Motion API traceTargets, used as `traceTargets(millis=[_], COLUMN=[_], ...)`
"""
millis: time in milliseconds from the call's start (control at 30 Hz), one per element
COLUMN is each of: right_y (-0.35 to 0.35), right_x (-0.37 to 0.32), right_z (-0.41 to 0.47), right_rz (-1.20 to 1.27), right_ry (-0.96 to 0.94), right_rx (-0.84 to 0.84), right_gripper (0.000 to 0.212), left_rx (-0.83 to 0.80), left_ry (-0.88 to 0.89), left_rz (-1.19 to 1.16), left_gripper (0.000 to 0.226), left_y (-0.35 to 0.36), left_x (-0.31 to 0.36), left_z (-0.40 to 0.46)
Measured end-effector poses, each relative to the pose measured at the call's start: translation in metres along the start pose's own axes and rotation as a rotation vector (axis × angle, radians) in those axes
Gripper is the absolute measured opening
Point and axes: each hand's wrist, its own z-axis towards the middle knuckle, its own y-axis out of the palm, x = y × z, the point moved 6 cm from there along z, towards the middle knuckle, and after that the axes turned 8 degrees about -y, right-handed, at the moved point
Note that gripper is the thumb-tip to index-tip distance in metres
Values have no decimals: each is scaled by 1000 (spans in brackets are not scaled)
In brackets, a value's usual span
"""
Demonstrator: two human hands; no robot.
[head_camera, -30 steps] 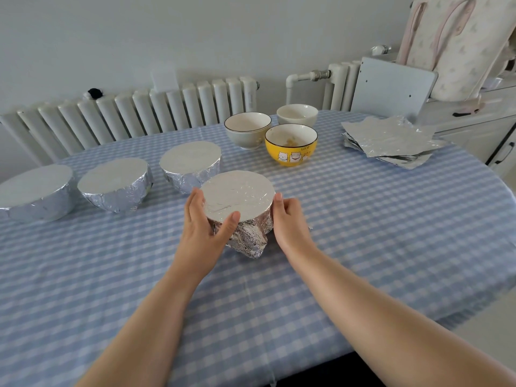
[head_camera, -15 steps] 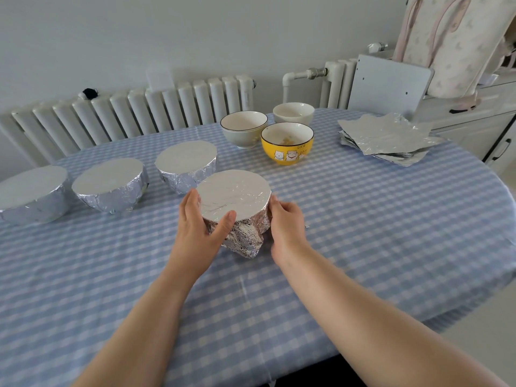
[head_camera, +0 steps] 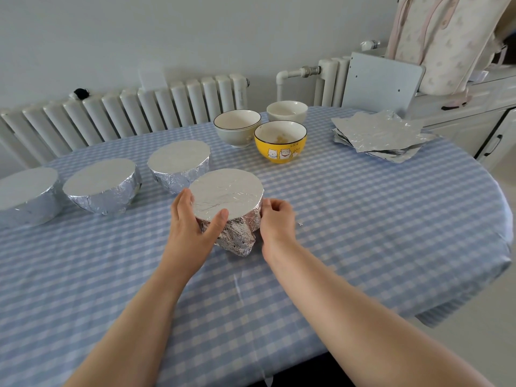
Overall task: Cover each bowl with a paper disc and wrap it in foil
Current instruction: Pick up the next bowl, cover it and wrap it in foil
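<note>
Foil-wrapped bowl [head_camera: 227, 203] on the worktop [head_camera: 363, 219], left hand [head_camera: 192, 224] cupping its side, right hand [head_camera: 276, 219] pinching foil; pressing folds snugly beneath the rim should secure it.

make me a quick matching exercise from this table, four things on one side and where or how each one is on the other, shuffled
Things
1. yellow bowl
2. stack of foil sheets
3. foil-wrapped bowl nearest the camera
4. radiator

Places or states
A. against the wall behind the table
B. held between the left hand and right hand
C. uncovered, cartoon cats on its side
D. lying at the far right of the table

Pairs: 1-C, 2-D, 3-B, 4-A
</note>
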Motion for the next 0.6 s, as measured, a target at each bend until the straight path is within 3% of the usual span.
traceTargets(millis=[600], right_y=[-3], right_x=[-8], right_z=[0], right_rz=[-170], right_ry=[-104], right_rx=[-77], right_gripper=[8], left_rx=[3], left_ry=[-5], left_rz=[-1], left_gripper=[102], left_y=[2], left_x=[2], left_z=[-1])
